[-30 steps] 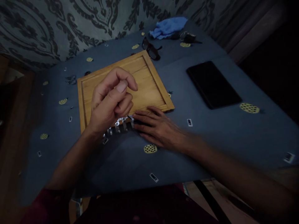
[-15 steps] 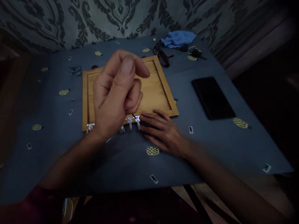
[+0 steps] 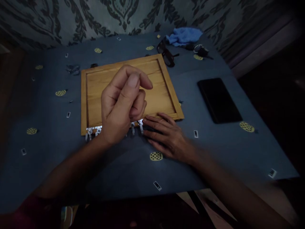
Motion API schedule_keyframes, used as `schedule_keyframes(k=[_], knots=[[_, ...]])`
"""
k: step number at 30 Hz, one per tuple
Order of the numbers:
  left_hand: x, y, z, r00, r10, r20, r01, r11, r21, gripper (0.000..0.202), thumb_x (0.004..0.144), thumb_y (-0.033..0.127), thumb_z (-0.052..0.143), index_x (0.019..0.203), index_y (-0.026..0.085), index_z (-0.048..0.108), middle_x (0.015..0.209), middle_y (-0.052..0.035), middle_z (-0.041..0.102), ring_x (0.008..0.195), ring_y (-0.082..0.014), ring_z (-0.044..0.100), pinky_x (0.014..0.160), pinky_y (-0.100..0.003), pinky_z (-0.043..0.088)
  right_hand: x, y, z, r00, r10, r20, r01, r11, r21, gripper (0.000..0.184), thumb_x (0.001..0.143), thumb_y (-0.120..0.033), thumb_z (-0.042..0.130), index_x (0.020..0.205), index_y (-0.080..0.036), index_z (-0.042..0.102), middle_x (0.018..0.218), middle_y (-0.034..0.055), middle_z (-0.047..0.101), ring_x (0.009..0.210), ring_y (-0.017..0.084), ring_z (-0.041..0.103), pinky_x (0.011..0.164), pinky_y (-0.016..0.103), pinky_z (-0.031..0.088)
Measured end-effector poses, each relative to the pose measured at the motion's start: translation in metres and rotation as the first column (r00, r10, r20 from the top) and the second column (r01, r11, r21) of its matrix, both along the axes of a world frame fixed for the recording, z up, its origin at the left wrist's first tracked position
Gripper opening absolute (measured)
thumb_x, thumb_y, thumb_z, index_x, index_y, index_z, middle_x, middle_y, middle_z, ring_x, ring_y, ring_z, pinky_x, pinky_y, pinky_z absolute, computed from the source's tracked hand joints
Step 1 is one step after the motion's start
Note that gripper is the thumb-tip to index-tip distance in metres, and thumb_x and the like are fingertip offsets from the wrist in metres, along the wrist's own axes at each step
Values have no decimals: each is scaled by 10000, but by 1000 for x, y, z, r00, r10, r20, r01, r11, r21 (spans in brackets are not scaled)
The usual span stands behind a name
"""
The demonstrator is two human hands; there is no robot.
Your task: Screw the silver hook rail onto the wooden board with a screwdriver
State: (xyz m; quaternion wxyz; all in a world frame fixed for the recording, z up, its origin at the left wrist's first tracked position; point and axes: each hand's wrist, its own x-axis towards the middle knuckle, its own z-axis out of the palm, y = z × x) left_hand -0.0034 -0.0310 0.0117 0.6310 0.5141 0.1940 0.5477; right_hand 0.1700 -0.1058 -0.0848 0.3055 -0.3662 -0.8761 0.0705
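My left hand is raised above the near side of a wooden framed panel. Its fingers are curled and the thumb presses against the index finger; whatever they hold, if anything, is hidden. Several small silvery metal brackets with downward prongs sit along the panel's near edge, partly covered by the left wrist. My right hand lies with fingers stretched out over the near right edge, its fingertips touching or close beside the rightmost bracket.
A black phone-like slab lies to the right. Behind the panel are dark sunglasses, a blue cloth and keys. Small grey metal pieces rest at the panel's left. A patterned curtain borders the table's far side.
My left hand appears lower and slightly to the right over the panel, uncovering more brackets at left. The view has shifted a little. My right hand stays in place.
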Motion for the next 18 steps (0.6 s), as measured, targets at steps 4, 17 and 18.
schedule_keyframes(k=[4,17,18], knots=[[0,1,-5,1000,3,-9,-3,1000,-2,241,1024,301,577,810,206,634,466,111,220,355,-46,126,372,-203,217,1,0,-1,1000,-2,16,3,1000,-11,274,999,-233,606,1234,-161,727,1387,141,715,1391,295,603,1197,587,418],[5,-3,-4,998,-10,-68,15,998,69,250,998,347,628,792,217,684,487,87,282,343,-67,213,358,-235,200,2,1,2,1000,12,-13,-13,999,-33,289,1012,-252,582,1238,-152,731,1385,148,714,1379,299,608,1184,589,434],[4,-4,-3,995,-32,-91,39,996,75,262,1010,349,608,797,217,683,501,84,291,347,-62,214,364,-232,207,2,1,2,1000,12,-4,-12,1000,-26,289,1015,-257,576,1237,-159,731,1390,142,712,1375,299,611,1183,585,436]])
